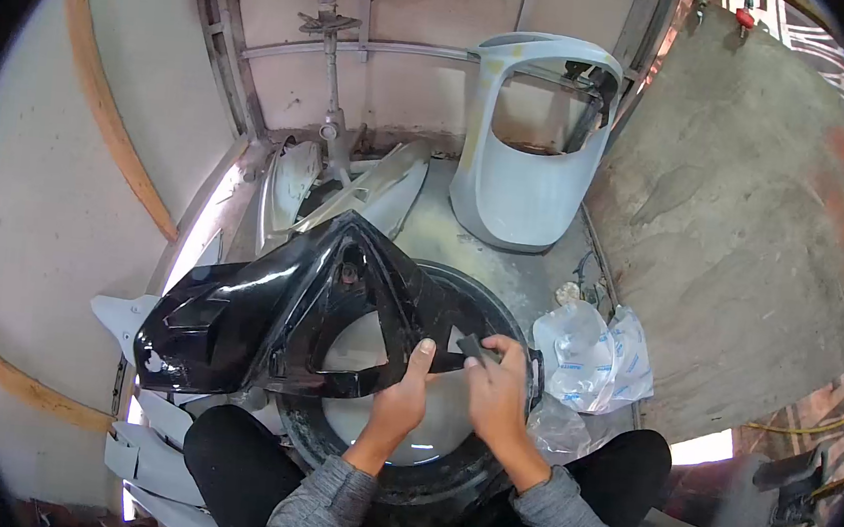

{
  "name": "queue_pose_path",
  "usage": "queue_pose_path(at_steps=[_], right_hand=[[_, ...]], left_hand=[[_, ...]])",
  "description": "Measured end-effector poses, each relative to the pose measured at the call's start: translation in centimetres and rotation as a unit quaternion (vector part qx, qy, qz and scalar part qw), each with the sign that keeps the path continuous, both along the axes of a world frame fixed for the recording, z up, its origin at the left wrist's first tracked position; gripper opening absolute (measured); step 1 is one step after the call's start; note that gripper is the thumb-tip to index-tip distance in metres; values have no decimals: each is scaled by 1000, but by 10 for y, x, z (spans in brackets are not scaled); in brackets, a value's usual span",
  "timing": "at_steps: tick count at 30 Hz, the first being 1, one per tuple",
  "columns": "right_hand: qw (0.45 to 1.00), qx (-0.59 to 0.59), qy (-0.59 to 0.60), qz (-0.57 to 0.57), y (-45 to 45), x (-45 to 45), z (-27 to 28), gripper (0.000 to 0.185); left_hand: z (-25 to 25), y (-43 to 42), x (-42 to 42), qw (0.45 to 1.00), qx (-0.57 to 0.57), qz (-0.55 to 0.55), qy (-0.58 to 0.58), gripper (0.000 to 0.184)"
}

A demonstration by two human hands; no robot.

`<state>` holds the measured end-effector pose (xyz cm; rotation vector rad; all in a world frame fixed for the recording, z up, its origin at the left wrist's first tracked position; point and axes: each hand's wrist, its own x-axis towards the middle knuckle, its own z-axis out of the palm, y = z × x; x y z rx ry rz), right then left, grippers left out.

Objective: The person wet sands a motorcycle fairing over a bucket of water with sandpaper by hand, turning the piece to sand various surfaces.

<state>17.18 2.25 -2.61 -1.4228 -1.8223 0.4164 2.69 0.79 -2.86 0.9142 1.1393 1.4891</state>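
Observation:
A glossy black plastic motorbike fairing panel (236, 323) lies tilted over a round black tub (502, 321) holding cloudy water (447, 416). My left hand (398, 402) is closed around the panel's lower right edge, thumb on top. In my right hand (499, 396) a small dark grey piece of sandpaper (472, 348) is pinched between thumb and fingers. It is held against or just over the panel's narrow right end; contact is hard to make out. The panel hides the tub's left part.
A pale grey fairing shell (518, 197) stands at the back right. Clear plastic bags (594, 359) lie right of the tub. Silver panels (383, 190) lean at the back, near a metal stand (333, 75). White panels (159, 456) are at lower left; a grey board (737, 221) is at right.

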Motion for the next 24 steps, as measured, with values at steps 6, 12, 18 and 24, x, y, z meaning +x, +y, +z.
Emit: queue_pose_path(at_steps=[6,12,18,24], right_hand=[[993,104,-41,29,-31,-25,5,44],[978,136,-141,75,-35,-28,7,51],[967,109,-166,160,-20,-11,28,50],[940,138,-197,240,-17,-1,45,50]], left_hand=[[-1,5,1,983,-70,46,-161,28],[-26,11,-17,992,-52,-11,-115,24],[18,9,-27,991,-108,-65,-54,30],[24,6,-37,984,-30,-48,166,68]])
